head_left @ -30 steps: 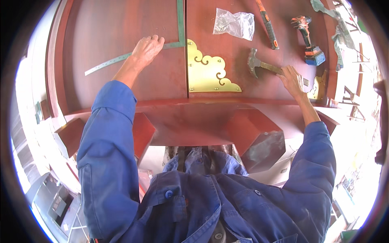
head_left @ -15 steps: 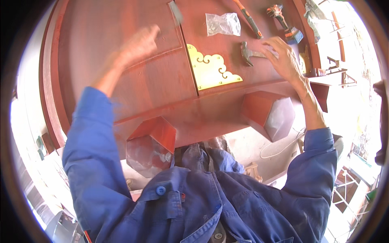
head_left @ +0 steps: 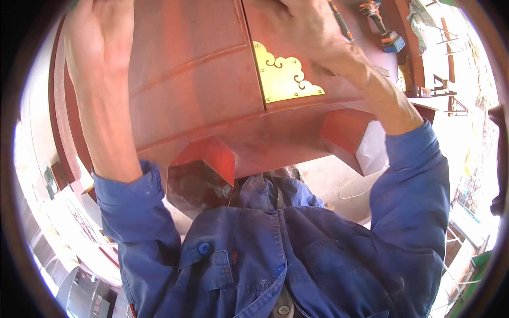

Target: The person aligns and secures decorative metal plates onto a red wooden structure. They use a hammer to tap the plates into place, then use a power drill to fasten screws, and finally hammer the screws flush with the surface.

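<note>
My left hand is raised over the left part of a red-brown wooden panel, its fingers cut off by the top edge. My right hand reaches over the right part, blurred and partly out of the picture. I cannot make out anything held in either. Below the right hand lies a gold scroll-edged corner plate, set with small studs along the panel's dark seam. My right wrist hides most of the hammer; a bit of its handle shows.
A cordless drill and an orange-and-black handled tool lie at the upper right. Two angular red legs jut toward me from the near edge. A grey cloth hangs at the right edge.
Both hands have moved up and closer to the camera, the left also leftward, the right leftward across the hammer and plastic bag, now covered. The view has shifted slightly.
</note>
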Demonstrator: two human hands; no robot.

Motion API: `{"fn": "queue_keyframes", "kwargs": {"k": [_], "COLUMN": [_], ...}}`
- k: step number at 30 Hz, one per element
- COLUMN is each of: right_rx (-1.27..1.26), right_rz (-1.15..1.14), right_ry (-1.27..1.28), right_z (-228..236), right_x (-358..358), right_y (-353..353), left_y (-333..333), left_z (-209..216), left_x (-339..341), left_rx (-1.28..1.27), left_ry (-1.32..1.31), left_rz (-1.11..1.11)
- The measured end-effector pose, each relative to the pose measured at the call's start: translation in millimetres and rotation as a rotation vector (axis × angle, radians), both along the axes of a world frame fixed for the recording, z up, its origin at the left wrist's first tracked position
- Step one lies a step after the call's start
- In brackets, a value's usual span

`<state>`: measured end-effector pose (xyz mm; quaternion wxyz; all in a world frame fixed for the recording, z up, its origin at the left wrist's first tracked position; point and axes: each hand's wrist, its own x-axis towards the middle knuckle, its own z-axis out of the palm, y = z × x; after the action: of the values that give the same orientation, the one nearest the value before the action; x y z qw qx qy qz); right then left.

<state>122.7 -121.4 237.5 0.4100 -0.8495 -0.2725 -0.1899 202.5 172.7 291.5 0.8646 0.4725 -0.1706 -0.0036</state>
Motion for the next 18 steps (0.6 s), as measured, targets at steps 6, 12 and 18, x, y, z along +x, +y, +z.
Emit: {"fn": "queue_keyframes", "kwargs": {"k": [6,12,18], "right_rx": [-0.201,-0.435,-0.63], "right_rz": [0.148,0.26,0.286], "right_ry": [0.443,0.946,0.936], "right_z": [-147.0,-185.5,-198.9], "right_x": [-70.0,-86.5,-97.2], "right_y": [-101.0,-101.6,-135.9], "left_y": [51.4,55.8,67.9], "left_z": [-165.8,-249.0,-272.7], "left_x": [-77.4,-121.0,-135.0], "left_rx": [0.345,0.909,0.928], "left_ry": [0.544,0.812,0.854], "left_rz": [-0.2,-0.418,-0.439]}}
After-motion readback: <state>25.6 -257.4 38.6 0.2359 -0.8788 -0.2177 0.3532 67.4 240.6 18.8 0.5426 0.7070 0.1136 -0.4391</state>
